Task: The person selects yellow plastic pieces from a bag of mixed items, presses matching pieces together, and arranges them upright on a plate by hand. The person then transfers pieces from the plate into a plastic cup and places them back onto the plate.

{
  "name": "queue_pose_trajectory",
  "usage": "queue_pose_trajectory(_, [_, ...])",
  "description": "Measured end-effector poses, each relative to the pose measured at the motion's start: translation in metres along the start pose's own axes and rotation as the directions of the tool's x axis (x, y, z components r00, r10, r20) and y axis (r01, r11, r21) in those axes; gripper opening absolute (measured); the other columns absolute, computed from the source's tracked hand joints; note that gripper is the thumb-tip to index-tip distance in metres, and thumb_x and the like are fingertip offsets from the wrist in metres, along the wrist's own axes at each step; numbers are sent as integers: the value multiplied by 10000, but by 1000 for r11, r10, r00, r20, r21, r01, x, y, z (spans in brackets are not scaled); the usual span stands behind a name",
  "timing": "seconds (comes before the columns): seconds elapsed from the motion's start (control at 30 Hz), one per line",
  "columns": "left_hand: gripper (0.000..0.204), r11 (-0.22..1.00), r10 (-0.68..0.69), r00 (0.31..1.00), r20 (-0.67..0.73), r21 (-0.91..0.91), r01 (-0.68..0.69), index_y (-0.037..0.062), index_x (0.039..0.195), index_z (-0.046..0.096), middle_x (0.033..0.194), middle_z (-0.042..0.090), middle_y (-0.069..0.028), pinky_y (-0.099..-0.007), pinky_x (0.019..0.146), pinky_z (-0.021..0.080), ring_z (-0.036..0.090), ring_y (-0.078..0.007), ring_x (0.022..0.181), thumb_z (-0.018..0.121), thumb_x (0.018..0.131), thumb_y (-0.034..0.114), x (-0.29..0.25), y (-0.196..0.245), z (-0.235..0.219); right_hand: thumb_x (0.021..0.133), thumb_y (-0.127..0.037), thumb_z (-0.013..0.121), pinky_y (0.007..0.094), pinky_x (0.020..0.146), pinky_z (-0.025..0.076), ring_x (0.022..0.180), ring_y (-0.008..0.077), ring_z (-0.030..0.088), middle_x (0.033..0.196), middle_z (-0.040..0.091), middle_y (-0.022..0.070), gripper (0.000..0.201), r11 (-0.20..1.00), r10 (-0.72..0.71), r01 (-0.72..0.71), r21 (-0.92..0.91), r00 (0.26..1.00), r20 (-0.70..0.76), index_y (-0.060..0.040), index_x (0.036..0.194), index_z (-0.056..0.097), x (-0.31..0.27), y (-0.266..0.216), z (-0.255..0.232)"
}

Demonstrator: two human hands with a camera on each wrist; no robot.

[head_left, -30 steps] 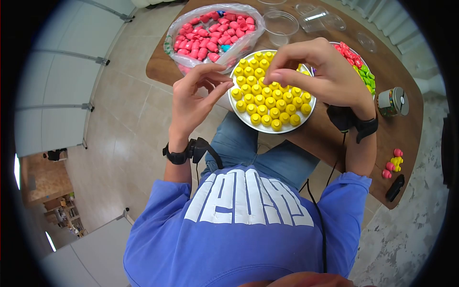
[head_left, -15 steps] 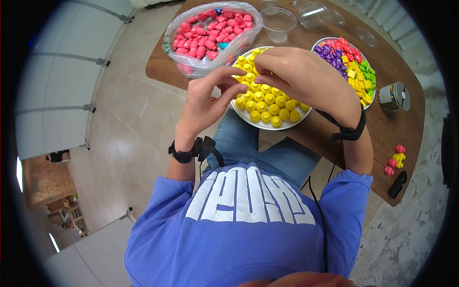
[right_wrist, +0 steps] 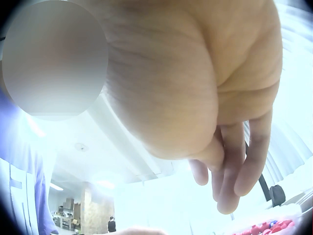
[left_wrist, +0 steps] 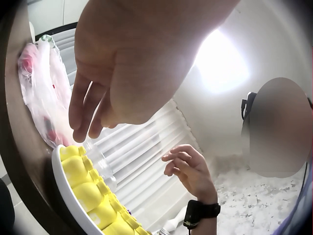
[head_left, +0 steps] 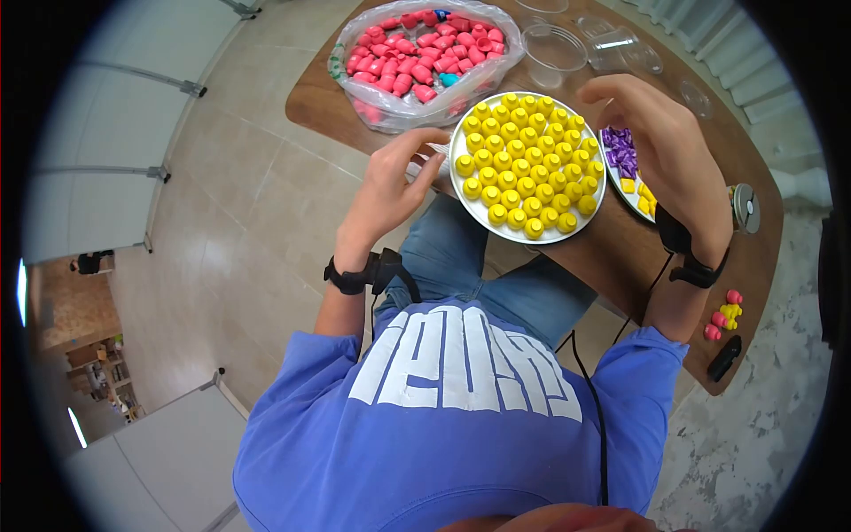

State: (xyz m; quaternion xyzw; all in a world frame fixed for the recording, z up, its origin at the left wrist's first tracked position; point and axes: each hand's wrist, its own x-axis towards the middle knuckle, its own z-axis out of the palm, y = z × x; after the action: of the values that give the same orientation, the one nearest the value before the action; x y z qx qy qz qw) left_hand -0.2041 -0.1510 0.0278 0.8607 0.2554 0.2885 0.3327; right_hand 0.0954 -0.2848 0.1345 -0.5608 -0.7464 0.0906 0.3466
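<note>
A round white plate [head_left: 460, 182] filled with yellow bottle-shaped pieces [head_left: 526, 168] lies at the table edge nearest the person. At its left side the left hand [head_left: 390, 188] hovers with bent, relaxed fingers, holding nothing visible. In the left wrist view those fingers [left_wrist: 88, 110] hang above the yellow pieces [left_wrist: 88, 196]. The right hand [head_left: 665, 146] is raised over the second plate [head_left: 640, 211], to the right of the yellow pieces, and hides part of it. Loosely bent fingers [right_wrist: 232, 171] show in the right wrist view with nothing between them.
A clear plastic bag [head_left: 417, 113] of pink pieces stands at the back left. Clear containers [head_left: 555, 49] stand behind the plates. The second plate holds purple pieces [head_left: 620, 152] and yellow ones. At the right are a jar [head_left: 745, 208], small pink and yellow figures [head_left: 729, 316] and a black object [head_left: 725, 358].
The right hand has moved right, away from the yellow pieces and the left hand, uncovering the plate. The left hand has shifted only slightly. The table scene sits a little further right in view.
</note>
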Motion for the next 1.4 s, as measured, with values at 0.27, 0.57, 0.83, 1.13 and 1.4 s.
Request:
queue_pose_trajectory(0.27, [294,991,-30,998,63,-127,38,-2,1193,674,1128,733,-114,-318,817,578,728,-193,915,742,907,15,-5,-29,2,907,61,633,335,815,540,905,257,698,1028,698,137,228,953,301,-301,10,952,-46,2,1126,652,-56,-2,10])
queue_pose_trajectory(0.57, [148,861,-229,973,-9,-468,198,-8,1148,687,853,723,-70,-224,589,495,655,-88,690,628,1041,76,13,-71,9,1006,-57,677,226,750,497,841,84,636,946,673,26,101,622,782,-572,535,421,-459,-13,1094,655,-182,-1,109])
queue_pose_trajectory(0.83, [171,751,-136,972,192,-620,228,-16,1171,650,831,713,-80,-206,533,456,632,-82,636,570,1079,104,35,-102,28,1070,-154,610,197,624,444,710,53,577,830,650,10,138,554,811,-581,597,214,-544,-20,1071,645,-212,16,132])
queue_pose_trajectory(1.13, [171,681,-129,931,341,-652,333,9,1057,664,788,709,-52,-211,529,468,626,-70,608,575,1078,153,40,-116,19,1137,-278,470,217,590,379,684,87,467,807,555,44,322,652,758,-291,700,225,-613,-94,872,473,-232,32,133])
queue_pose_trajectory(1.4, [168,684,-134,936,326,-653,325,11,1057,664,793,706,-44,-205,525,442,619,-70,605,603,1067,167,38,-113,16,1126,-286,508,229,625,382,704,91,469,813,546,39,346,624,778,-315,715,162,-607,-87,846,464,-233,31,134])
